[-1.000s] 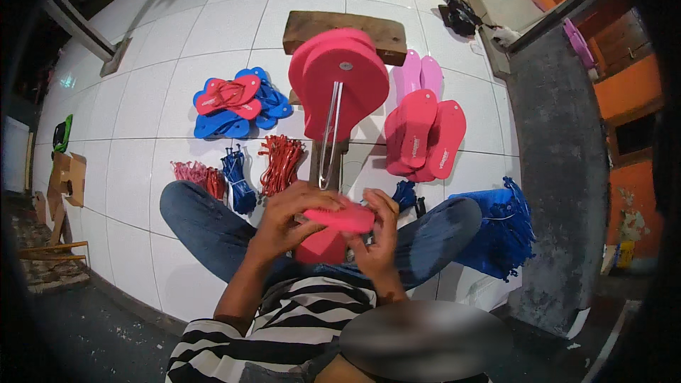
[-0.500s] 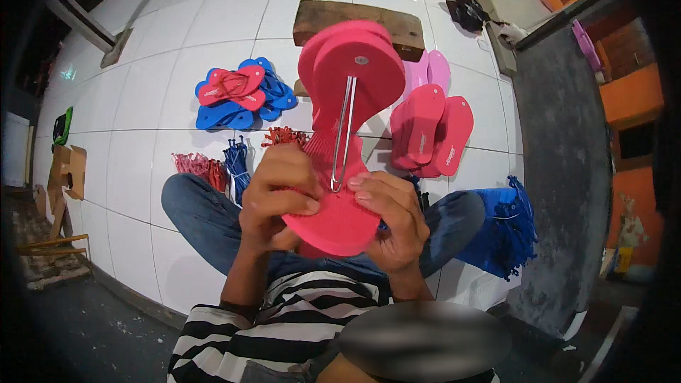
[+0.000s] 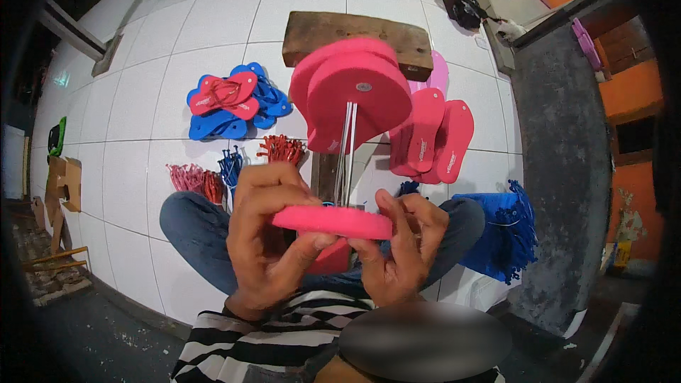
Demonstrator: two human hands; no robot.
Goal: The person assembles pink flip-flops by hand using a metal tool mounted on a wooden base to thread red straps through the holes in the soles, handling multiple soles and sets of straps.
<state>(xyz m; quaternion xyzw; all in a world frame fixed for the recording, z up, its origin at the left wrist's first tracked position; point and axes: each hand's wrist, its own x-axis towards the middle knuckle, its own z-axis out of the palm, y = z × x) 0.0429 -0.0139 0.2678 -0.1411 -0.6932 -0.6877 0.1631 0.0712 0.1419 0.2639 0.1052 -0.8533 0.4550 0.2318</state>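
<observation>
A pink-red foam flip-flop sole (image 3: pixel 332 222) is edge-on to me, its near end raised. My left hand (image 3: pixel 266 227) pinches its left side, thumb underneath and fingers over the top. At the right end, my right hand (image 3: pixel 404 237) closes on it between thumb and fingers. Thin metal rods (image 3: pixel 347 149) run from the held sole up to a sole with a round pale sticker (image 3: pixel 360 89), which overlaps another pink-red sole. Whether the held piece joins these behind the rods, I cannot tell.
A wooden block (image 3: pixel 312 35) stands beyond the soles. Blue and red flip-flops (image 3: pixel 230 99) lie far left, with bundled straps (image 3: pixel 230 169) nearer. Pink-red soles (image 3: pixel 429 131) are stacked to the right. Blue straps (image 3: pixel 500 230) lie beside my right knee.
The held sole has tipped from showing its ribbed face to edge-on. Both hands have turned with it, thumbs now underneath. More of the metal rods and a wooden bar behind show.
</observation>
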